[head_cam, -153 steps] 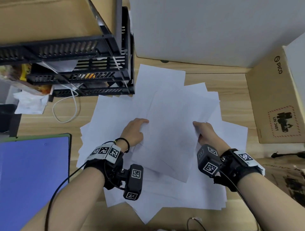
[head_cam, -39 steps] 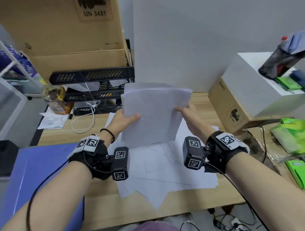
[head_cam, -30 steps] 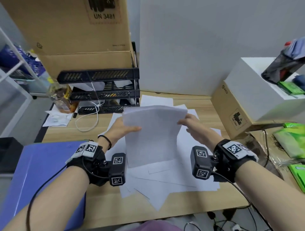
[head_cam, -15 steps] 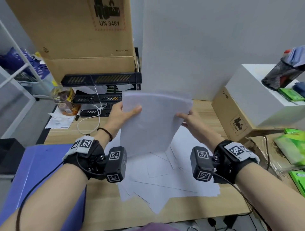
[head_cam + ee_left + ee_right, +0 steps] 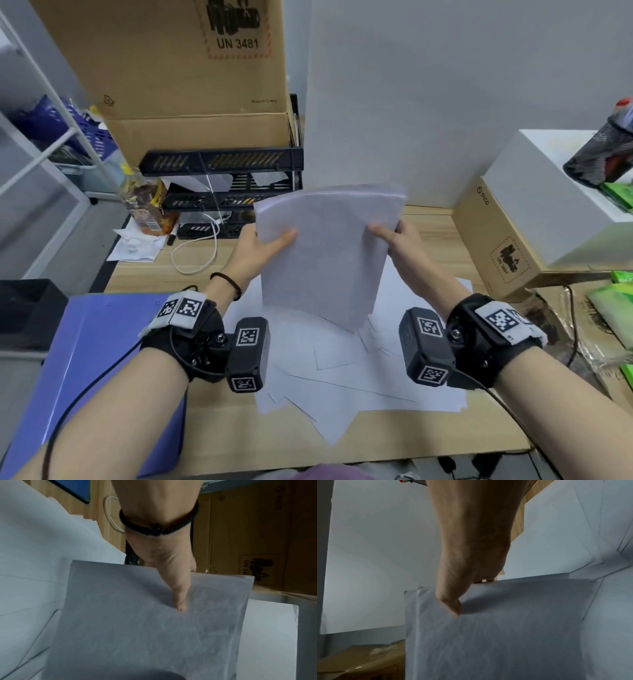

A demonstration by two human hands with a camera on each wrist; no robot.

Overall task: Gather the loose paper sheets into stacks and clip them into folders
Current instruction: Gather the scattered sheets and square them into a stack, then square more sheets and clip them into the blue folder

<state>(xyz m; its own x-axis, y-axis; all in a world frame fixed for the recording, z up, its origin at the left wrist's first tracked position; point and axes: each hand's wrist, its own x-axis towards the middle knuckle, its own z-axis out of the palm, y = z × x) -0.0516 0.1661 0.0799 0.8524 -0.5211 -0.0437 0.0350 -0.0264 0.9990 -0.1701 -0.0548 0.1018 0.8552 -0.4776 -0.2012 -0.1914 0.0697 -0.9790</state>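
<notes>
The step in hand looks like squaring a gathered stack (image 5: pixel 325 253) of sheets, held upright above the table (image 5: pixel 404 435) at the centre of the head view. The left hand (image 5: pixel 255 251) pinches its 9 o'clock edge, thumb on the near face and fingers hidden behind; the right hand (image 5: pixel 399 240) pinches the 3 o'clock edge the same way. The lower edge hangs just above the loose sheets (image 5: pixel 342 370) spread at 6 o'clock, and whether it touches them cannot be told. To do this well, loosen both pinches a little so the sheets can slide, drop the lower edge flat onto bare wood rather than the litter, tap, then turn and tap a side. The blue folder (image 5: pixel 102 370) waits at 8 o'clock
</notes>
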